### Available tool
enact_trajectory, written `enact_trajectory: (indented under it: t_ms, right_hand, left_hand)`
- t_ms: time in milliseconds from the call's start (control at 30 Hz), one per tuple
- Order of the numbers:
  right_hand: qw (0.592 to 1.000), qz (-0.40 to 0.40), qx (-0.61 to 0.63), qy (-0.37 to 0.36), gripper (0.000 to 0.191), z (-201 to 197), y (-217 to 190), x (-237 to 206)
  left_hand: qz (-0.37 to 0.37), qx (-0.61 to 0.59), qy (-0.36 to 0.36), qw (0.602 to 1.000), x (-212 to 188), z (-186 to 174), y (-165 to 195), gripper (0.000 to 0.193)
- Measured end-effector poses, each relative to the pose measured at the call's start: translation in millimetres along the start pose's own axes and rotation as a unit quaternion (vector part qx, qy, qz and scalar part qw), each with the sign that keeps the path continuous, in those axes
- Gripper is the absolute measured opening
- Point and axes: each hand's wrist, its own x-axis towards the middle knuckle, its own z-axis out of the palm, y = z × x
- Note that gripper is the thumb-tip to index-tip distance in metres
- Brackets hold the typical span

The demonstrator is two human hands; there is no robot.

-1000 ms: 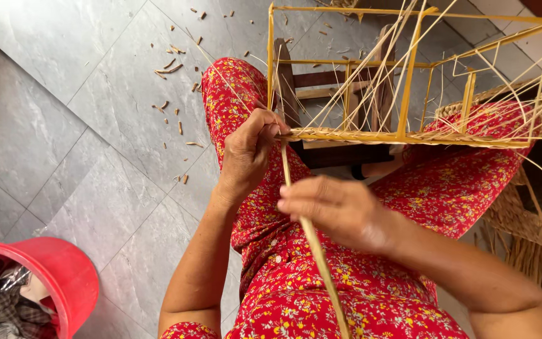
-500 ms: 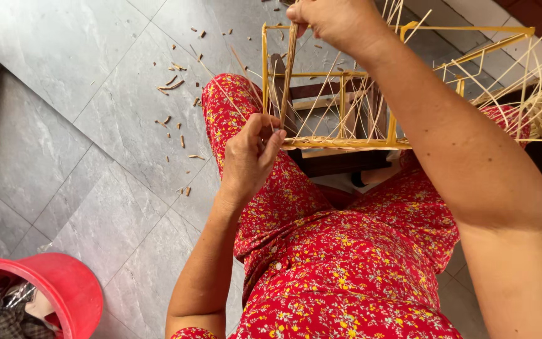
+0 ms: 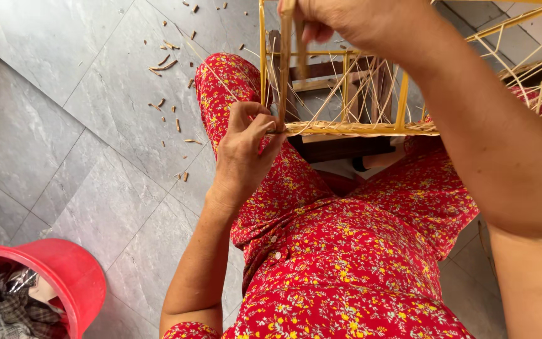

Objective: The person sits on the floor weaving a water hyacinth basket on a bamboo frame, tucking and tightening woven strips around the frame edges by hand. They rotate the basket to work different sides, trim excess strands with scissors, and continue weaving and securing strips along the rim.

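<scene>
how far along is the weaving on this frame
Done: a woven band runs along the near bottom edge of the yellow frame. In hand: the right hand holds a flat strip up high, while the left hand pinches it at the frame's corner. Left: the sides look open, with only loose thin strands crossing them.

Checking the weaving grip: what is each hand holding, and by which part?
Right hand pinches the flat cane strip near its upper end; left hand presses its lower end against the frame's woven edge.
</scene>
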Motion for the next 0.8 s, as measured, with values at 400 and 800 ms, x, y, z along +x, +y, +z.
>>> enact_trajectory:
  t_ms: [400, 800]
  right_hand:
    - [0.985, 0.113, 0.107, -0.07, 0.013, 28.4, 18.0, -6.7]
    - [0.988, 0.109, 0.058, -0.094, 0.013, 33.5, 11.0, -5.2]
  left_hand:
    - [0.012, 0.063, -0.001, 0.998, -6.4, 13.3, -11.2, 0.024]
    - [-0.039, -0.048, -0.038, 0.997, -7.0, 8.6, -19.3, 0.033]
